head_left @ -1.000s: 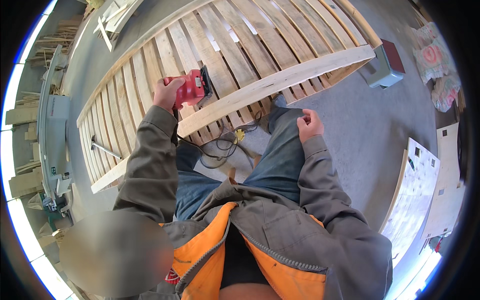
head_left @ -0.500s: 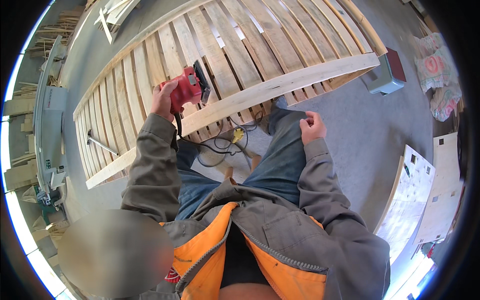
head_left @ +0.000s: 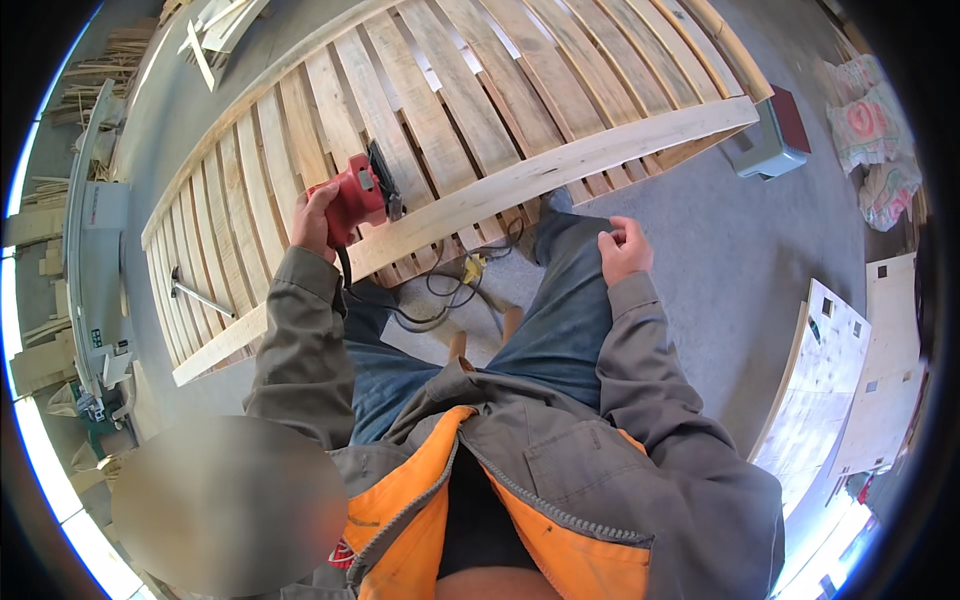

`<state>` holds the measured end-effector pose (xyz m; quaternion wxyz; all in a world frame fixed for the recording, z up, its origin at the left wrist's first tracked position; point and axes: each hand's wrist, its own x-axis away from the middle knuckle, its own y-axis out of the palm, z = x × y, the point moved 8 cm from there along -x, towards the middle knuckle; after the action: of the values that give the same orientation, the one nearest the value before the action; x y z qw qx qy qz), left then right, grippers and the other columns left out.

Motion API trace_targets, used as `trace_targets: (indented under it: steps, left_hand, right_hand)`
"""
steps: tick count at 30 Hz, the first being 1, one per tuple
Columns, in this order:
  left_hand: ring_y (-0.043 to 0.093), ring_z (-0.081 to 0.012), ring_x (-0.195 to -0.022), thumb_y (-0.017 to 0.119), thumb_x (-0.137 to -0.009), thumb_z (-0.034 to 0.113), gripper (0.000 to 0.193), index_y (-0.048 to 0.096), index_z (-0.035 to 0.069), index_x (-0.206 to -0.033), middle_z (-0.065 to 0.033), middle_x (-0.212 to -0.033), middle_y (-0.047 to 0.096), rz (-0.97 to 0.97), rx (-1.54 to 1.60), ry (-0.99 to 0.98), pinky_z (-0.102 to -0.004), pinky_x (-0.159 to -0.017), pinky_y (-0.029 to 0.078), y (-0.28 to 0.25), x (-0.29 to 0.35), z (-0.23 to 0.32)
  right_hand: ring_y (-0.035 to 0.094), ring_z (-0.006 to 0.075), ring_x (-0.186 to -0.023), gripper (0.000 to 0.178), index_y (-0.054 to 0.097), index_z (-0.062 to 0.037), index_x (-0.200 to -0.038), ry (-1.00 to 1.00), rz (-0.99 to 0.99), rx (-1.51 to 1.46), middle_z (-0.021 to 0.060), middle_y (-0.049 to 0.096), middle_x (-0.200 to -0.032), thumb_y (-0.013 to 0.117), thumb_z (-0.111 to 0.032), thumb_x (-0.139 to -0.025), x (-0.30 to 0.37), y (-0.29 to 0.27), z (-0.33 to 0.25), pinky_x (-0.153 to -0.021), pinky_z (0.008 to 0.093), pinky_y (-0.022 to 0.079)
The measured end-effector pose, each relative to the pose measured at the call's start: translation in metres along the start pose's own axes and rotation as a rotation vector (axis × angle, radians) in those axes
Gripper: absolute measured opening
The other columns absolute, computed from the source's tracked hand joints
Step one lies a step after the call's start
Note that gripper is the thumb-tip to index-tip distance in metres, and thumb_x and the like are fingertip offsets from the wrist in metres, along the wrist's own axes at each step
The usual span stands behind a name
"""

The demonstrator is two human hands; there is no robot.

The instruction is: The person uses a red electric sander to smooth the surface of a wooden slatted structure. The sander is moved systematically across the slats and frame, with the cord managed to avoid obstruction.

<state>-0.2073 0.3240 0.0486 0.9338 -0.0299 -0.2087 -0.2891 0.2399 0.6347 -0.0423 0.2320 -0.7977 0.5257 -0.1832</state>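
Observation:
My left hand (head_left: pixel 314 218) is wrapped round the body of a red electric sander (head_left: pixel 352 201). The tool is tipped so that its dark flat pad faces right, over the pale front rail (head_left: pixel 470 208) of a long slatted wooden frame (head_left: pixel 452 140). Whether the pad touches the wood I cannot tell. A dark cord (head_left: pixel 432 322) runs down from the sander and lies in loops by my feet, with a yellow connector (head_left: pixel 473 268) on it. My right hand (head_left: pixel 625 248) rests on my right knee, fingers curled in and holding nothing visible.
A hammer (head_left: pixel 202 298) lies on the slats at the left. Beyond the frame's right end is a grey and dark red box-shaped stool (head_left: pixel 775 135). White sacks (head_left: pixel 872 150) and leaning boards (head_left: pixel 815 390) stand right; a long machine (head_left: pixel 100 260) stands left.
My left hand has drawn the sander slightly left and down along the front rail, turning its pad a little. My right hand stays on the knee.

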Motion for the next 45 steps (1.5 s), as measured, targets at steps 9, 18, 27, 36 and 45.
trace_targets:
  steps: [9, 18, 27, 36, 45]
  left_hand:
    - [0.07, -0.0254, -0.063, 0.071, -0.095, 0.028, 0.042, 0.059, 0.0, -0.124, -0.0146, -0.094, 0.071, 0.043, -0.052, -0.01, -0.0381, -0.037, 0.052, -0.004, -0.005, -0.001]
    - [0.07, -0.0251, -0.072, 0.075, -0.091, 0.033, 0.054, 0.053, 0.005, -0.132, -0.0149, -0.105, 0.068, 0.193, -0.095, -0.028, -0.0385, -0.043, 0.053, -0.004, 0.001, 0.008]
    - [0.069, -0.0242, -0.074, 0.075, -0.091, 0.036, 0.056, 0.053, 0.003, -0.13, -0.0149, -0.105, 0.067, 0.211, -0.097, -0.007, -0.0383, -0.046, 0.053, -0.01, -0.026, 0.017]
    - [0.067, -0.0225, -0.07, 0.076, -0.09, 0.031, 0.052, 0.055, -0.001, -0.126, -0.0146, -0.1, 0.067, 0.232, -0.083, 0.037, -0.0378, -0.046, 0.051, -0.017, -0.067, 0.036]
    - [0.068, -0.023, -0.07, 0.075, -0.09, 0.032, 0.053, 0.055, 0.0, -0.127, -0.0157, -0.1, 0.069, 0.202, -0.104, 0.06, -0.0372, -0.045, 0.051, -0.019, -0.122, 0.07]
  right_hand:
    - [0.071, 0.026, -0.08, 0.033, 0.073, -0.0051, -0.117, -0.02, 0.012, 0.018, 0.0093, 0.074, -0.087, 0.08, -0.017, -0.087, -0.004, 0.007, 0.002, -0.075, 0.0419, 0.058]
    - [0.069, 0.025, -0.076, 0.031, 0.072, -0.0045, -0.115, -0.034, -0.006, 0.067, 0.0086, 0.072, -0.083, 0.08, -0.014, -0.086, -0.009, 0.006, -0.013, -0.073, 0.0417, 0.057]
    - [0.068, 0.0257, -0.074, 0.031, 0.073, -0.0055, -0.114, -0.056, -0.003, 0.133, 0.0088, 0.071, -0.082, 0.081, -0.013, -0.085, -0.011, 0.008, -0.014, -0.071, 0.042, 0.056]
    - [0.066, 0.0234, -0.073, 0.03, 0.072, -0.0045, -0.113, -0.045, -0.023, 0.178, 0.0083, 0.069, -0.081, 0.08, -0.012, -0.085, -0.01, 0.009, -0.023, -0.07, 0.0404, 0.055]
    - [0.064, 0.0242, -0.073, 0.029, 0.071, -0.0043, -0.112, -0.073, -0.017, 0.234, 0.0077, 0.065, -0.08, 0.08, -0.012, -0.086, -0.011, 0.014, -0.03, -0.069, 0.0416, 0.053]
